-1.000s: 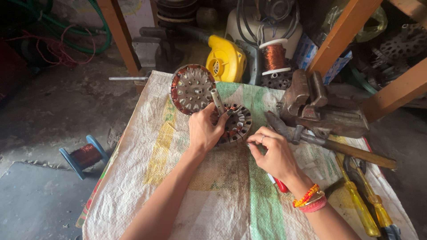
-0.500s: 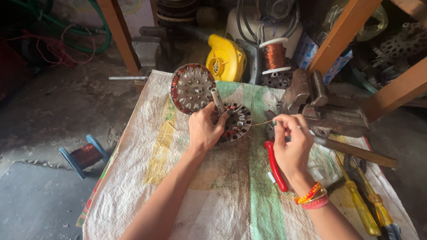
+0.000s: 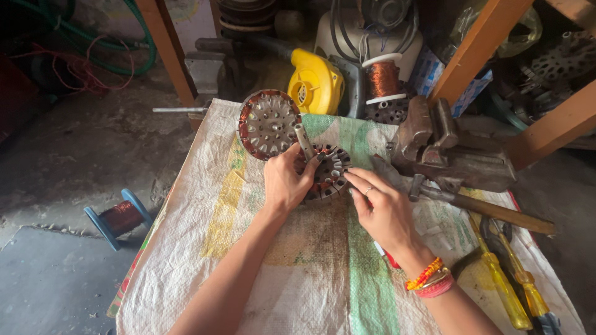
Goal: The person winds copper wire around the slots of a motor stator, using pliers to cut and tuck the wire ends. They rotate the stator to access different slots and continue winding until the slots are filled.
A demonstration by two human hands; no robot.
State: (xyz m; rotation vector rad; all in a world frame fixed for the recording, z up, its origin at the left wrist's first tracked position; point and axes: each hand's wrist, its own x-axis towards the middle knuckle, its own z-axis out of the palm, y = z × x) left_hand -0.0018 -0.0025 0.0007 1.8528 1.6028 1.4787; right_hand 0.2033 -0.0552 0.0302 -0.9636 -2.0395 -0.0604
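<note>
head | left hand point(image 3: 287, 181) grips round slotted motor core point(image 3: 327, 172), holding it on the sack-covered table point(image 3: 298, 273) | right hand point(image 3: 385, 214) fingertips touch the core's right edge, whether they pinch anything: can't tell | second wound core point(image 3: 269, 123) just behind | vise point(image 3: 447, 149) right | yellow screwdrivers point(image 3: 506, 282) at right edge

Soft daylight, sharp centre, dim distorted edges.
</note>
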